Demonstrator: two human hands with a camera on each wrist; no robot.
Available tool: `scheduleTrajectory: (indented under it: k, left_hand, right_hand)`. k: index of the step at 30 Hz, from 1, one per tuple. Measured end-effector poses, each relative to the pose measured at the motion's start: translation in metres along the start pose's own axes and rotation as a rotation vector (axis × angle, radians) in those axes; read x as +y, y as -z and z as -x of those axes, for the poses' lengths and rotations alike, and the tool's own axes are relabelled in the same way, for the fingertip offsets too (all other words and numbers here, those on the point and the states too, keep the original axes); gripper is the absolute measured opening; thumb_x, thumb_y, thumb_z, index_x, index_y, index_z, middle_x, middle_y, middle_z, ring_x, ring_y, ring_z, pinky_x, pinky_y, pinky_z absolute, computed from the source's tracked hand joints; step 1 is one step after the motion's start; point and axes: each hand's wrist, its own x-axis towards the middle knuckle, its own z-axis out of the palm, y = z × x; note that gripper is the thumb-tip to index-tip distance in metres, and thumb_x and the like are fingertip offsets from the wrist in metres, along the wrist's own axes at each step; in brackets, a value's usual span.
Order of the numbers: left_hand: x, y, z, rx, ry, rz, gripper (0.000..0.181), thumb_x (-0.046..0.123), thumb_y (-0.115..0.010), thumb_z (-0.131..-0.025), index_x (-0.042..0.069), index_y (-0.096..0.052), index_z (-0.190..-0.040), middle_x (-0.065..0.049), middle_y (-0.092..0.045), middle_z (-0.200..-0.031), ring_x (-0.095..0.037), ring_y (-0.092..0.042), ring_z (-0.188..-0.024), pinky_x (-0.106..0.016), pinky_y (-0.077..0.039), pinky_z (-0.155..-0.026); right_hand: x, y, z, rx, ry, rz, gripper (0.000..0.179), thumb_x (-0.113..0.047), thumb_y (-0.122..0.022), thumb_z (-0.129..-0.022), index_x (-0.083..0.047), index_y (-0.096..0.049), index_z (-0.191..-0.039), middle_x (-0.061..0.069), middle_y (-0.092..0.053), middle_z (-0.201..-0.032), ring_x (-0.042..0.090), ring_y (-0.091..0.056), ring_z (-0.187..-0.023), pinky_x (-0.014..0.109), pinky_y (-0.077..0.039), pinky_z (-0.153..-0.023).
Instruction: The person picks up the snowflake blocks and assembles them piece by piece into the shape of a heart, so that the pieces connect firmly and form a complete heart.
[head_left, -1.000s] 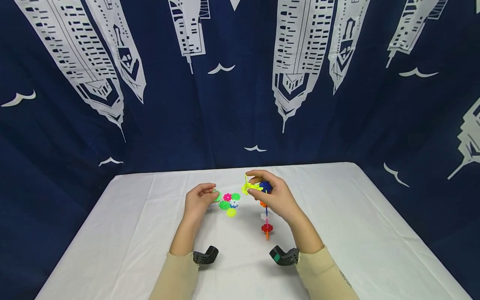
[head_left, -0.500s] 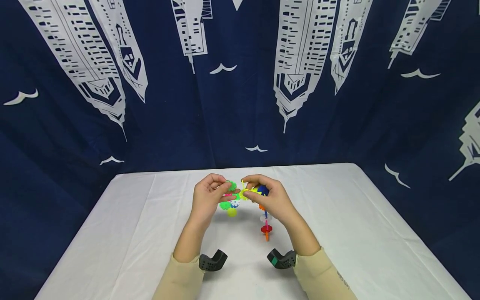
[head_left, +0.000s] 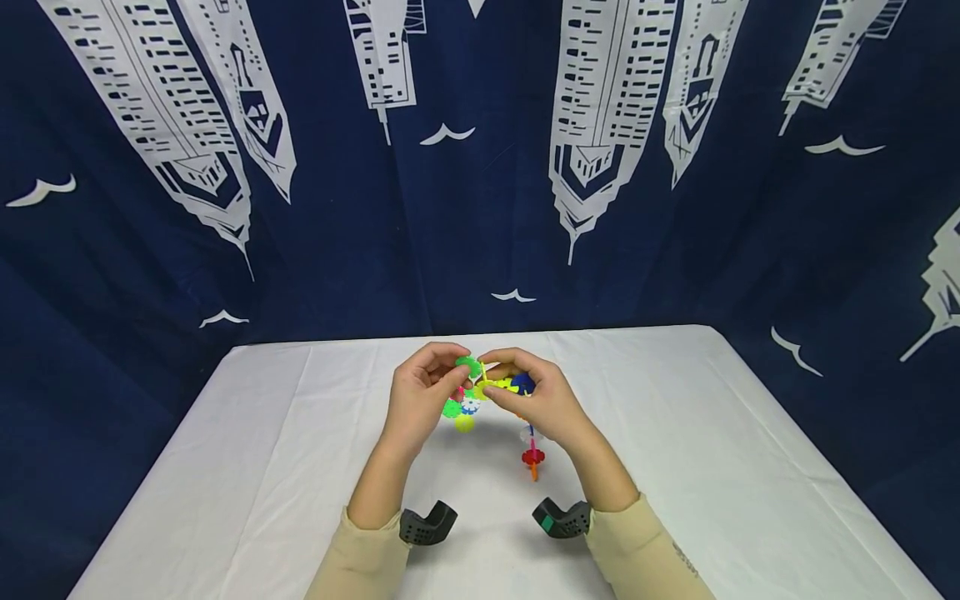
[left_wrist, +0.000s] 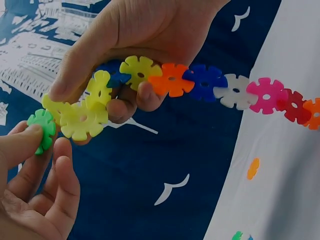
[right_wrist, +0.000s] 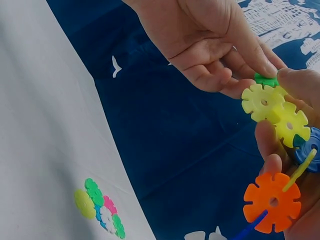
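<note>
My left hand [head_left: 418,400] pinches a green flower-shaped notched disc [left_wrist: 42,130] between thumb and fingers. It meets the end of a chain of interlocking plastic discs at a yellow disc [left_wrist: 84,122]; whether the slots are joined I cannot tell. My right hand [head_left: 546,400] grips the chain near that end, with thumb and fingers around the yellow discs and a blue disc [right_wrist: 311,150] by the palm. From there the chain hangs toward me through an orange disc [right_wrist: 272,202], then blue, white, pink, a red disc [head_left: 533,457] and orange.
Under the left hand, loose discs lie on the white table [head_left: 300,500], among them a yellow disc [head_left: 465,423] and a green disc [head_left: 452,408]. A dark blue curtain [head_left: 480,208] with white buildings hangs behind. Each wrist wears a black camera [head_left: 428,523].
The left hand has moved right and slightly up with the green disc, away from beside the loose discs, to the yellow end of the chain. The right hand has shifted only slightly.
</note>
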Motion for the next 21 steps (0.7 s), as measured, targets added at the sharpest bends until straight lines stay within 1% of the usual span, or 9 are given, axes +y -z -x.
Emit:
scheduleTrajectory:
  k: [2,4,6,8,11,15,16,18,21]
  left_hand:
    - [0.001,-0.001,0.000,0.006,-0.017,-0.014,0.020,0.002,-0.070,-0.091,0.005,-0.068,-0.110,-0.017,-0.067,-0.087,-0.013,-0.067,-0.069,-0.022,-0.056,-0.060]
    - [0.002,-0.001,0.000,0.019,-0.037,-0.023,0.019,0.002,-0.070,-0.091,0.006,-0.069,-0.109,-0.023,-0.068,-0.088,-0.013,-0.067,-0.066,-0.024,-0.058,-0.060]
    - [0.003,-0.001,0.000,0.029,-0.051,-0.035,0.018,0.001,-0.070,-0.090,0.005,-0.070,-0.108,-0.025,-0.069,-0.091,-0.012,-0.068,-0.065,-0.026,-0.059,-0.060]
    - [0.002,-0.001,0.000,0.028,-0.065,-0.060,0.018,0.001,-0.071,-0.090,0.004,-0.071,-0.107,-0.024,-0.070,-0.094,-0.011,-0.069,-0.065,-0.027,-0.060,-0.060]
    - [0.001,0.000,0.001,0.001,-0.099,-0.112,0.016,0.001,-0.071,-0.089,0.003,-0.072,-0.106,-0.019,-0.071,-0.099,-0.013,-0.072,-0.068,-0.029,-0.062,-0.062]
    - [0.000,-0.001,0.001,-0.030,-0.172,-0.175,0.016,-0.001,-0.072,-0.088,0.002,-0.073,-0.105,-0.016,-0.071,-0.099,-0.026,-0.074,-0.073,-0.032,-0.062,-0.063]
    - [0.000,-0.001,0.001,-0.032,-0.190,-0.186,0.016,-0.001,-0.072,-0.088,0.002,-0.073,-0.104,-0.016,-0.070,-0.097,-0.030,-0.073,-0.073,-0.034,-0.062,-0.062]
    - [0.000,-0.001,0.001,-0.028,-0.220,-0.212,0.016,0.000,-0.073,-0.088,0.001,-0.073,-0.104,-0.014,-0.070,-0.095,-0.035,-0.072,-0.074,-0.037,-0.062,-0.062]
    - [0.000,-0.002,0.002,-0.009,-0.237,-0.226,0.017,0.000,-0.073,-0.087,0.000,-0.073,-0.104,-0.015,-0.071,-0.090,-0.034,-0.072,-0.071,-0.041,-0.061,-0.061]
  right_hand:
    - [0.000,0.000,0.000,0.004,0.011,0.028,0.034,-0.014,-0.077,-0.088,-0.016,-0.068,-0.121,0.010,-0.073,-0.102,0.016,-0.068,-0.093,0.025,-0.059,-0.076]
    - [0.000,0.001,0.000,0.013,0.024,0.060,0.035,-0.015,-0.077,-0.087,-0.017,-0.068,-0.121,0.007,-0.073,-0.102,0.016,-0.066,-0.094,0.026,-0.059,-0.077]
    - [-0.001,0.001,0.000,0.023,0.030,0.097,0.035,-0.016,-0.079,-0.087,-0.020,-0.069,-0.120,0.003,-0.072,-0.100,0.015,-0.065,-0.093,0.026,-0.058,-0.077]
    - [-0.002,0.003,0.000,0.029,0.035,0.127,0.034,-0.017,-0.080,-0.085,-0.023,-0.071,-0.118,0.000,-0.072,-0.098,0.015,-0.065,-0.092,0.026,-0.058,-0.077]
    - [-0.004,0.004,0.001,0.032,0.051,0.181,0.034,-0.017,-0.082,-0.084,-0.024,-0.072,-0.116,-0.004,-0.073,-0.098,0.012,-0.065,-0.092,0.025,-0.058,-0.078]
    - [-0.008,0.007,0.002,0.029,0.075,0.253,0.035,-0.016,-0.083,-0.082,-0.022,-0.074,-0.115,-0.005,-0.075,-0.098,0.009,-0.068,-0.090,0.025,-0.059,-0.078]
    - [-0.009,0.007,0.002,0.030,0.078,0.275,0.035,-0.016,-0.083,-0.081,-0.021,-0.075,-0.114,-0.006,-0.076,-0.097,0.008,-0.069,-0.090,0.025,-0.059,-0.078]
    - [-0.010,0.008,0.002,0.032,0.085,0.308,0.035,-0.016,-0.084,-0.081,-0.021,-0.075,-0.114,-0.007,-0.076,-0.096,0.008,-0.069,-0.089,0.026,-0.059,-0.078]
    - [-0.013,0.009,0.003,0.030,0.107,0.339,0.035,-0.015,-0.084,-0.081,-0.020,-0.075,-0.114,-0.007,-0.076,-0.099,0.008,-0.068,-0.091,0.027,-0.059,-0.081]
